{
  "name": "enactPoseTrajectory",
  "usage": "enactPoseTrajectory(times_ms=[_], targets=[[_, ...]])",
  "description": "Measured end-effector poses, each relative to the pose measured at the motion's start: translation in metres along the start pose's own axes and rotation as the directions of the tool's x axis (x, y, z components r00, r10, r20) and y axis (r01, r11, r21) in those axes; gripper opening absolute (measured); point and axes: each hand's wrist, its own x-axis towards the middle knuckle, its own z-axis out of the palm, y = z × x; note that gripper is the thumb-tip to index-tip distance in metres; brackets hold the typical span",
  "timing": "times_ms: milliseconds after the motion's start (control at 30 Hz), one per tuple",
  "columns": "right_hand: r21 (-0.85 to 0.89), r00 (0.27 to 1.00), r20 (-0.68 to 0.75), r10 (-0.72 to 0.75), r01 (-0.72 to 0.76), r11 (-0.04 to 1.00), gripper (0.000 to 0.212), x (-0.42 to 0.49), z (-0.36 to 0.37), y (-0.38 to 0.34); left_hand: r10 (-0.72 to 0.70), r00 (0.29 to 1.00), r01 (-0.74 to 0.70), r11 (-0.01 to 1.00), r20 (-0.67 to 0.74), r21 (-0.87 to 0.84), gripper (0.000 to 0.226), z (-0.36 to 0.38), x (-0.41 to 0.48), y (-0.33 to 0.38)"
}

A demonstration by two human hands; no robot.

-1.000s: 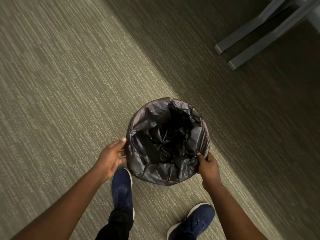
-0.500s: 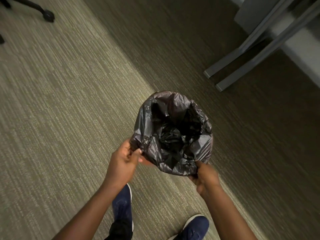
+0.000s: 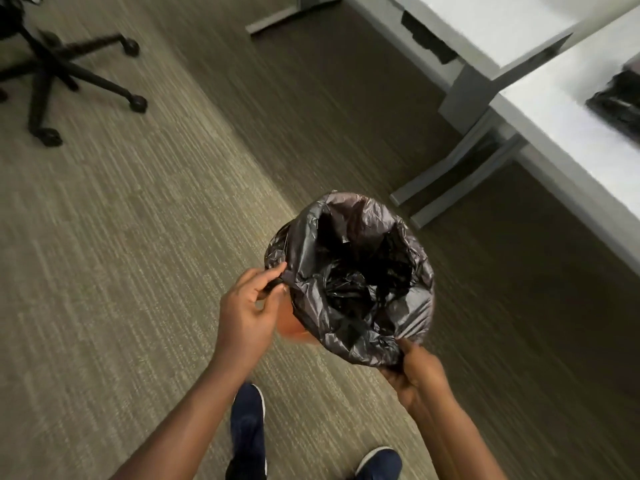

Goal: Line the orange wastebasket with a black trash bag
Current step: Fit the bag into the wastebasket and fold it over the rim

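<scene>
the black bag [image 3: 349,282] lines the orange wastebasket [image 3: 294,327], held above the carpet [image 3: 104,237]; left hand [image 3: 247,313] pinches the bag edge at 9 o'clock, right hand [image 3: 420,370] grips bag and rim at 5 o'clock

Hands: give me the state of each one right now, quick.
Left hand: closed, pinching the black trash bag at the rim of the orange wastebasket.
Right hand: closed, gripping the bag's near edge.

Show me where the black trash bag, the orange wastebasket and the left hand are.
black trash bag [image 3: 349,289]: head view, crumpled inside of the bag.
orange wastebasket [image 3: 292,329]: head view, bare orange wall below the bag.
left hand [image 3: 247,313]: head view, back of the hand.
</scene>
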Motion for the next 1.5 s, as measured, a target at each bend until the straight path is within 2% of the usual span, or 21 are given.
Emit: enactPoseTrajectory(times_ms=[67, 133, 200, 233, 300, 367, 400, 467, 500, 533, 600, 667, 733, 833, 900, 1000, 1100, 1267, 1400, 1500], targets=[[0.028, 1.0, 0.012, 0.016, -0.016, 0.999, 0.02, -0.019, -0.001, -0.007, -0.138, 0.99, 0.136, 0.989, -0.037, -0.056, 0.024, -0.003, 0.006, 0.008], [0.048, 1.0, 0.023, 0.017, -0.018, 0.999, 0.023, -0.036, -0.002, -0.012, -0.358, 0.934, 0.353, 0.919, 0.005, -0.178, 0.016, -0.003, 0.013, 0.017], [0.066, 0.999, 0.038, 0.017, -0.02, 0.998, 0.027, -0.049, -0.002, -0.014, -0.448, 0.893, 0.445, 0.863, 0.043, -0.242, 0.014, -0.004, 0.018, 0.03], [0.077, 0.999, 0.045, 0.023, -0.026, 0.997, 0.03, -0.055, -0.002, -0.015, -0.407, 0.913, 0.402, 0.894, 0.018, -0.198, 0.012, -0.007, 0.018, 0.038], [0.085, 0.998, 0.052, 0.025, -0.03, 0.996, 0.033, -0.066, -0.003, -0.017, -0.13, 0.991, 0.132, 0.99, -0.025, 0.055, 0.008, -0.015, 0.017, 0.052], [0.095, 0.999, 0.051, 0.01, -0.015, 0.995, 0.032, -0.075, -0.005, -0.019, 0.159, 0.984, -0.174, 0.947, 0.076, 0.271, 0.012, -0.024, 0.015, 0.064], [0.099, 0.999, 0.051, 0.004, -0.009, 0.995, 0.031, -0.078, -0.006, -0.02, 0.226, 0.964, -0.259, 0.917, 0.141, 0.303, 0.016, -0.027, 0.015, 0.069], [0.102, 0.999, 0.05, 0.01, -0.015, 0.995, 0.032, -0.083, -0.008, -0.023, 0.239, 0.956, -0.277, 0.926, 0.169, 0.258, 0.01, -0.031, 0.019, 0.079], [0.108, 0.999, 0.051, 0.012, -0.017, 0.994, 0.033, -0.085, -0.009, -0.025, 0.214, 0.968, -0.239, 0.947, 0.134, 0.214, 0.015, -0.032, 0.021, 0.082], [0.116, 0.999, 0.053, 0.011, -0.017, 0.993, 0.033, -0.088, -0.01, -0.027, 0.165, 0.982, -0.178, 0.973, 0.095, 0.149, 0.023, -0.033, 0.024, 0.082], [0.125, 0.999, 0.049, 0.005, -0.011, 0.992, 0.033, -0.091, -0.011, -0.031, -0.069, 0.995, 0.076, 0.992, 0.078, -0.098, 0.024, -0.035, 0.03, 0.086], [0.129, 0.998, 0.057, -0.005, -0.003, 0.992, 0.032, -0.091, -0.013, -0.032, -0.334, 0.927, 0.375, 0.843, 0.169, -0.385, 0.019, -0.036, 0.035, 0.093], [0.111, 0.999, 0.05, -0.019, 0.014, 0.994, 0.032, -0.089, -0.014, -0.032, -0.482, 0.832, 0.549, 0.645, 0.276, -0.531, 0.017, -0.036, 0.039, 0.098], [0.063, 0.996, 0.029, -0.079, 0.077, 0.995, 0.021, -0.092, -0.017, -0.034, -0.596, 0.706, 0.689, 0.451, 0.383, -0.567, 0.018, -0.036, 0.037, 0.105], [0.027, 0.993, 0.008, -0.121, 0.121, 0.992, 0.012, -0.095, -0.02, -0.036, -0.654, 0.627, 0.754, 0.373, 0.424, -0.541, 0.02, -0.037, 0.035, 0.106], [-0.03, 0.982, 0.0, -0.189, 0.189, 0.982, 0.01, -0.096, -0.023, -0.037, -0.705, 0.559, 0.801, 0.324, 0.437, -0.503, 0.022, -0.038, 0.032, 0.112], [-0.061, 0.964, -0.006, -0.265, 0.264, 0.963, 0.013, -0.097, -0.024, -0.038, -0.765, 0.517, 0.8, 0.274, 0.383, -0.533, 0.017, -0.036, 0.023, 0.113], [-0.078, 0.937, -0.026, -0.348, 0.345, 0.935, 0.012, -0.096, -0.025, -0.041, -0.742, 0.54, 0.73, 0.178, 0.398, -0.66, 0.015, -0.036, 0.009, 0.116], [-0.08, 0.932, -0.011, -0.363, 0.361, 0.929, 0.012, -0.095, -0.026, -0.042, -0.693, 0.515, 0.743, 0.067, 0.505, -0.666, 0.023, -0.038, 0.005, 0.114], [-0.074, 0.935, 0.01, -0.354, 0.353, 0.933, 0.014, -0.093, -0.025, -0.042, -0.658, 0.52, 0.75, 0.047, 0.544, -0.66, 0.027, -0.04, 0.005, 0.11]])
